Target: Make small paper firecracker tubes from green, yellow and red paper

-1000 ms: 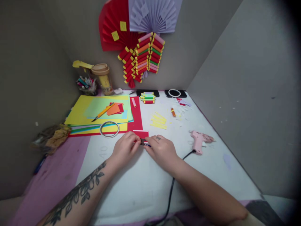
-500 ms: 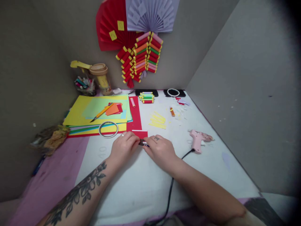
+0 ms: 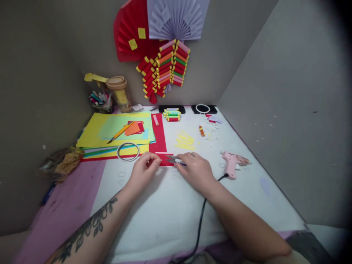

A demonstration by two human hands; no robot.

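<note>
My right hand [image 3: 196,170] is closed around a small pair of scissors [image 3: 172,158], their blades apart and pointing left; a bit of blue and white shows by my fingers. Beneath the blades lies a red paper piece [image 3: 166,163] with a pale strip [image 3: 164,153] along its far edge. To the left, my left hand [image 3: 145,168] pinches thumb and fingertips together at the paper's left side. Anything between those fingertips is too small to make out.
Coloured paper sheets [image 3: 90,135] carry a yellow craft knife [image 3: 120,132] and a tape ring [image 3: 118,154]. Yellow strips [image 3: 184,140] and rolled paper tubes [image 3: 172,114] lie farther back. A pink glue gun [image 3: 231,167] rests at right, its black cord [image 3: 200,223] running under my right forearm.
My hands have moved apart. The scissors, mostly hidden between my fingers before, now show their opened blades, and more of the red paper is visible.
</note>
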